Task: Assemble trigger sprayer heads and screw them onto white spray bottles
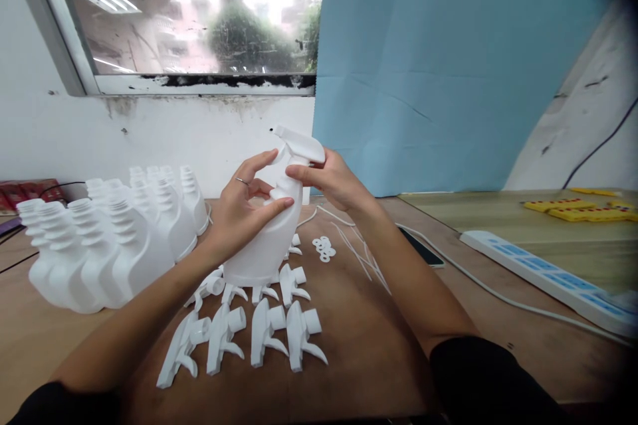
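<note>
A white spray bottle (pixel 264 249) is held tilted above the table, its top leaning right. My left hand (pixel 249 202) wraps round the bottle's neck from the left, thumb across the front; a ring is on one finger. On top of the bottle sits a white trigger head (pixel 302 145), its nozzle pointing left. My right hand (pixel 331 179) grips this head from the right, its thumb at the front near the collar. Several white trigger heads (pixel 264 332) lie in rows on the table below and behind the bottle. Small white rings (pixel 323 249) lie in a cluster right of the bottle.
Several white bottles without heads (pixel 124 239) stand at the left. Thin white tubes (pixel 356 252) lie beyond my right forearm, near a dark phone (pixel 421 249). A power strip (pixel 548 275) with a white cable and yellow pieces (pixel 588 209) are at the right.
</note>
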`<action>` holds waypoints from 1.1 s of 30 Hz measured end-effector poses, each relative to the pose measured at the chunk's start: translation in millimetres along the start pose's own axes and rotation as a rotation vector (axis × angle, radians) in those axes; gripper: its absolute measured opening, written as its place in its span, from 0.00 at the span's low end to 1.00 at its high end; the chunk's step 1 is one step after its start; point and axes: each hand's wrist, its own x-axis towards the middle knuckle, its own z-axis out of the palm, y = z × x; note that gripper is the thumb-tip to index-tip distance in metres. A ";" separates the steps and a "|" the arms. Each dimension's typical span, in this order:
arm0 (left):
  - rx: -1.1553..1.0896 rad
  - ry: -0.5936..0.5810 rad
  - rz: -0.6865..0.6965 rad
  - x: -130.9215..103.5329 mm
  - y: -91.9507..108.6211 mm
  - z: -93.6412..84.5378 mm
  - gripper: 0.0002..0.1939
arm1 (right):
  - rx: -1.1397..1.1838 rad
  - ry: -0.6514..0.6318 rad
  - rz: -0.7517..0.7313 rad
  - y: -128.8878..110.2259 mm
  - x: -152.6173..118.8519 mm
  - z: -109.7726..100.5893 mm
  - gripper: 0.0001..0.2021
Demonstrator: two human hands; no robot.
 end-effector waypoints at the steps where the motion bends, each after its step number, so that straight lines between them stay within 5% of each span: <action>1: 0.002 -0.003 0.000 0.0 0.3 0.0 0.35 | -0.001 -0.013 -0.005 -0.2 -0.3 0.1 0.23; 5: -0.001 0.004 -0.010 1.6 1.5 -2.1 0.36 | 0.033 -0.100 -0.053 -0.6 -0.6 -0.7 0.21; 10: 0.032 -0.007 0.001 2.1 1.9 -3.6 0.35 | -0.127 0.053 -0.155 -0.2 0.1 -0.8 0.23; 14: 0.048 -0.020 -0.008 1.9 3.0 -4.0 0.35 | -0.112 -0.061 -0.157 -5.3 -2.7 -5.0 0.29; 22: 0.077 -0.085 0.033 0.1 8.0 -3.0 0.34 | -0.229 -0.077 -0.147 -20.6 -12.2 -9.6 0.34; 26: 0.065 -0.097 0.042 -0.9 9.7 -3.1 0.34 | -0.333 0.043 -0.142 -24.3 -15.5 -6.2 0.33; 33: 0.090 -0.094 0.042 -0.8 11.0 -4.8 0.34 | -0.355 0.073 -0.134 -25.9 -17.2 -3.4 0.34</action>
